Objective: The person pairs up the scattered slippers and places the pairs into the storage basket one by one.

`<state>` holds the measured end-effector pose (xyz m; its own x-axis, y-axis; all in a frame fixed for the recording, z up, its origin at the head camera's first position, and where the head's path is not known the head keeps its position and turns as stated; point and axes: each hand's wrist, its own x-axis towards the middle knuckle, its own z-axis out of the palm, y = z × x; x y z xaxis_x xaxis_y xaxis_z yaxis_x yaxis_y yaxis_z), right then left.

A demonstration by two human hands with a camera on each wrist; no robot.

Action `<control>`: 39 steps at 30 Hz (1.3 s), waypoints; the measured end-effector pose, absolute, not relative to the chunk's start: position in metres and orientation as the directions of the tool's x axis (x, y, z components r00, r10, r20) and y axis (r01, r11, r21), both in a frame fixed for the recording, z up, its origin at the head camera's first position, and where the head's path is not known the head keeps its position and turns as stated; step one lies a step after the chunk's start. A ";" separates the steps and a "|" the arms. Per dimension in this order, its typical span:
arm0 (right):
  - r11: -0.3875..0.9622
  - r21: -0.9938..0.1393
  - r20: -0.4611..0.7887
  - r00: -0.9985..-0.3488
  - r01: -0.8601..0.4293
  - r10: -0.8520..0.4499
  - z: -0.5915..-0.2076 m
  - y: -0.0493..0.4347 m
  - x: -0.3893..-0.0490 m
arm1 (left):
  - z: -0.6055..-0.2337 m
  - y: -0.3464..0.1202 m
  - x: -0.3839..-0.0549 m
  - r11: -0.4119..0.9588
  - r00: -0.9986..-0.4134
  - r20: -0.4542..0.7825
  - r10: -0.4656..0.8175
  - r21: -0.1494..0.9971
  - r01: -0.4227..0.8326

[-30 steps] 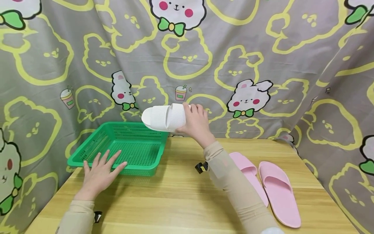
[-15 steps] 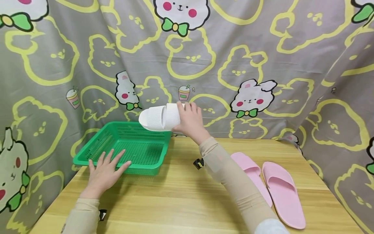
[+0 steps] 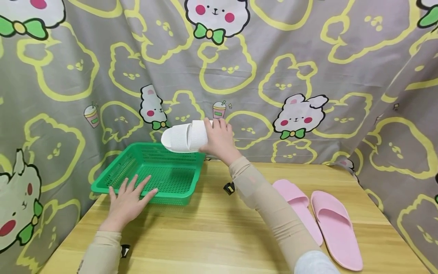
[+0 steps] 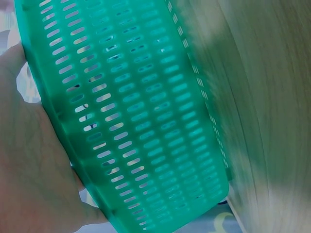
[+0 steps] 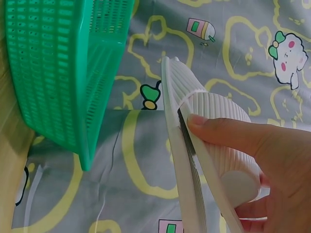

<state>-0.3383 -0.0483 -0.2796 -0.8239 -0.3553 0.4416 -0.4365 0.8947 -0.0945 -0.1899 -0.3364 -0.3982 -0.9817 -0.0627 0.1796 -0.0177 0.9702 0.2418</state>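
Note:
A pair of white ribbed slippers (image 3: 181, 137) is held in the air over the back right corner of the green basket (image 3: 189, 198). My right hand (image 3: 220, 140) grips them, and the right wrist view shows their soles lying close together, the thumb pressing on one white slipper (image 5: 223, 111). At the basket's near left rim, my left hand (image 3: 128, 203) rests with its fingers spread. In the left wrist view, the fingertips touch the rim of the perforated basket (image 4: 131, 116). What lies under the left palm is hidden.
Two pink slippers (image 3: 337, 232) lie side by side on the right of the wooden table (image 3: 205, 232); the right forearm partly covers one. A grey patterned curtain (image 3: 239, 49) hangs behind and at both sides. Small black wrist fittings (image 3: 229, 188) show beside the forearms.
My right hand has carried the white slippers a little left, further over the basket. The whole head view has shifted slightly. The left hand stays at the basket rim.

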 end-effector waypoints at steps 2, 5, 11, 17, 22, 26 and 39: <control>0.897 -0.091 0.429 -0.830 -0.433 -0.357 -0.279 -0.051 -0.340 | -0.398 -0.336 -0.189 0.970 -0.981 0.182 -0.063 0.244 -0.018; 0.898 -0.092 0.418 -0.835 -0.430 -0.358 -0.279 -0.054 -0.342 | -0.398 -0.336 -0.189 0.969 -0.980 0.186 -0.064 0.247 -0.017; 0.895 -0.098 0.414 -0.836 -0.435 -0.361 -0.279 -0.061 -0.344 | -0.399 -0.336 -0.188 0.970 -0.979 0.191 -0.067 0.244 -0.019; 0.895 -0.097 0.389 -0.844 -0.436 -0.369 -0.281 -0.069 -0.345 | -0.398 -0.336 -0.188 0.969 -0.979 0.190 -0.070 0.248 -0.021; 0.890 -0.092 0.370 -0.845 -0.446 -0.385 -0.283 -0.078 -0.346 | -0.400 -0.337 -0.189 0.969 -0.978 0.194 -0.074 0.246 -0.024; 0.889 -0.074 0.358 -0.844 -0.452 -0.400 -0.283 -0.085 -0.347 | -0.400 -0.337 -0.190 0.968 -0.978 0.192 -0.077 0.250 -0.027; 0.881 -0.051 0.313 -0.845 -0.470 -0.433 -0.289 -0.106 -0.354 | -0.398 -0.334 -0.189 0.974 -0.976 0.199 -0.089 0.224 -0.043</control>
<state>-0.3537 -0.1063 -0.2886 -0.8453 -0.4331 0.3127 -0.4702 0.8811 -0.0505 -0.1894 -0.3339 -0.3982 -0.9760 -0.0893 0.1989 -0.0434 0.9736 0.2240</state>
